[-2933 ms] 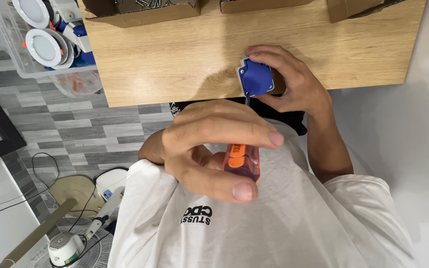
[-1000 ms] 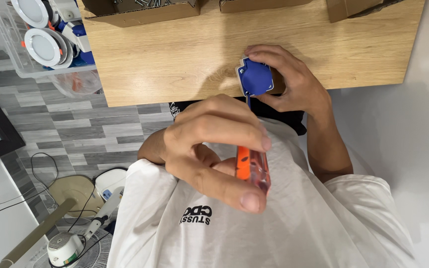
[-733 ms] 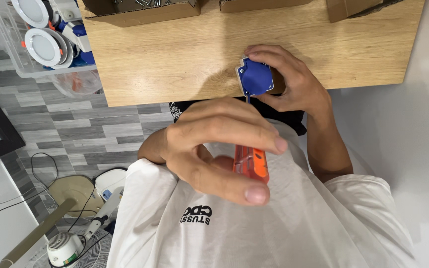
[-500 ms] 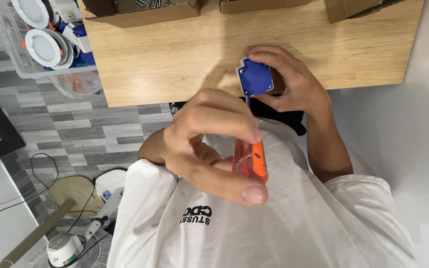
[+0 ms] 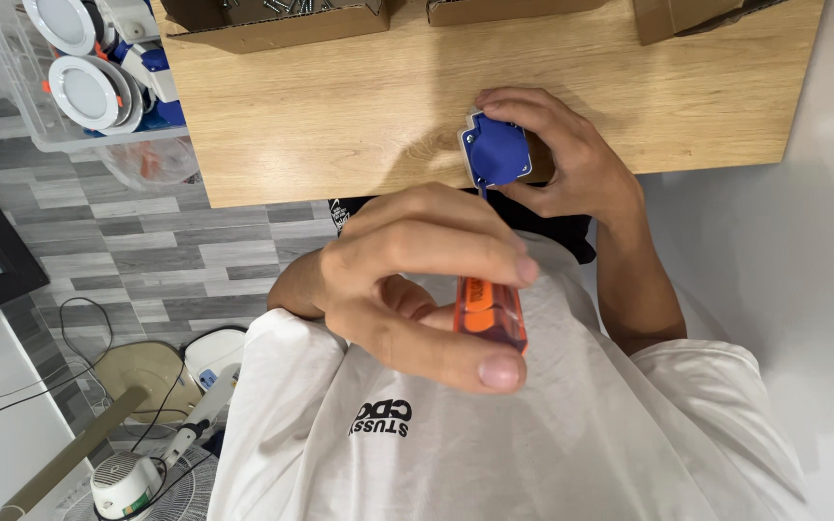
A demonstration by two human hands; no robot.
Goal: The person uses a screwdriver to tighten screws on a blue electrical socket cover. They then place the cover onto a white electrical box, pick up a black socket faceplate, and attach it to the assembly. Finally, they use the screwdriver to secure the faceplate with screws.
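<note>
- Chiefly, in the head view, the danger I judge nearest is the tip slipping. The screwdriver point(image 5: 489, 314) has only a thin shaft reaching up to the lower edge of the blue socket point(image 5: 496, 150), and a push off-line could send it skidding off the blue face.
- If it skids, it would run toward the fingers wrapped round the socket, since they lie just beside the point of contact.
- A second risk is the socket twisting or tipping. It sits at the near edge of the desk point(image 5: 340, 125), braced by one hand alone, so a hard turn could pull it off the edge.
- The orange, see-through handle is pinched by fingertips and thumb, not in a full fist, so it could roll in the grip under load.
- The left hand point(image 5: 417, 280), in the middle of the frame, is closed round the screwdriver handle. Its fingers curl over the top and the thumb presses from below.
- The right hand point(image 5: 571, 164), upper right of centre, is closed on the blue socket. Fingers wrap its top and right side while its blue face stays in view.
- A clear bin point(image 5: 36, 125) of round white lamps stands at the upper left, well apart from both hands.
- Cardboard boxes point(image 5: 272, 29) line the top edge of the frame.
</note>
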